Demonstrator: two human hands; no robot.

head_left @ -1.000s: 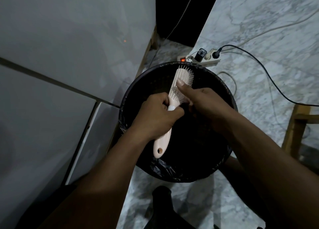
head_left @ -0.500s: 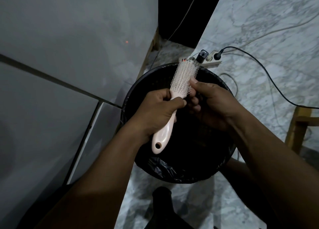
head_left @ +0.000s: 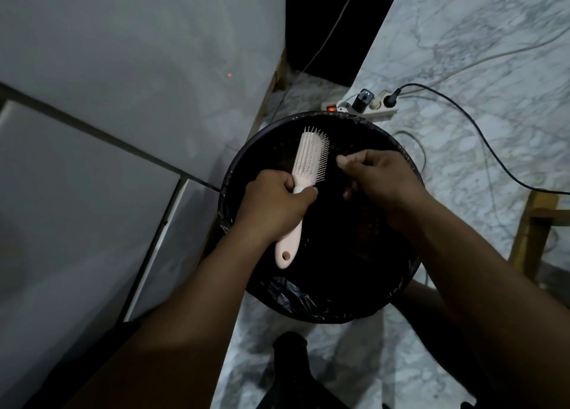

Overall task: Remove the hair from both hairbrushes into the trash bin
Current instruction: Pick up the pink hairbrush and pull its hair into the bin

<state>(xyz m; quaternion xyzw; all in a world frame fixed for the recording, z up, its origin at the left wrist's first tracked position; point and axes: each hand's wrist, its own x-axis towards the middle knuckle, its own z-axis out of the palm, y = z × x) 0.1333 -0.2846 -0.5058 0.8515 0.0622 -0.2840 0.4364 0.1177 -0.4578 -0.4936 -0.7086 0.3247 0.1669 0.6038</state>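
A pale pink hairbrush (head_left: 308, 158) is held over the round black trash bin (head_left: 398, 297), which is lined with a black bag. My left hand (head_left: 274, 205) is closed around the brush's neck, the bristles facing right and the handle pointing down toward me. My right hand (head_left: 379, 177) hovers just to the right of the bristles, apart from the brush, with thumb and fingertips pinched together. Whether hair sits in the pinch is too dark to tell. A second hairbrush is not in view.
A white power strip (head_left: 364, 107) with plugs and a lit red switch lies behind the bin, cables running across the marble floor. Grey panels (head_left: 108, 100) rise on the left. A wooden furniture leg (head_left: 530, 229) stands at right. A dark object (head_left: 290, 362) sits below the bin.
My right hand has pulled away from the bristles to the right with its fingers pinched. My left hand lowered the brush a little over the bin.
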